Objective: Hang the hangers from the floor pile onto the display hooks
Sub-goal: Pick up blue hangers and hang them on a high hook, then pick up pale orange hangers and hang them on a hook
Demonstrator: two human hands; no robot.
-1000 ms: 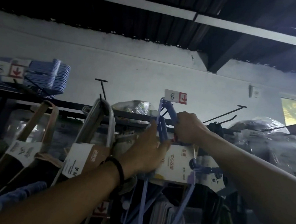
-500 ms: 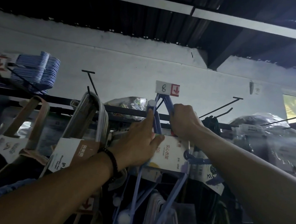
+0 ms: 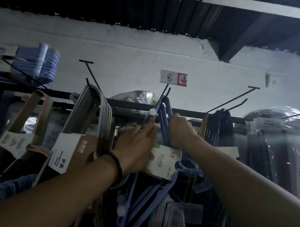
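Observation:
A bundle of blue hangers (image 3: pixel 148 192) with a white paper label band (image 3: pixel 164 161) hangs in front of me, its blue hook tops (image 3: pixel 162 107) looped over the black display hook (image 3: pixel 166 92) under the tag marked 8 (image 3: pixel 173 77). My left hand (image 3: pixel 134 148) is raised against the bundle's left side, its fingers reaching up along the blue hook end. My right hand (image 3: pixel 179 131) grips the blue hook necks just right of that.
Grey hangers (image 3: pixel 97 111) with a label hang on the hook to the left, brown ones (image 3: pixel 34 112) further left. Black hangers (image 3: pixel 220 126) hang at right beside an empty hook (image 3: pixel 239 98). Blue hangers (image 3: pixel 37 64) lie stacked on the upper left shelf. Plastic-wrapped goods (image 3: pixel 281 138) fill the right.
Both hands have lifted the blue bundle higher, and its hook tops now sit over the display hook under tag 8. My view has tilted up and closer.

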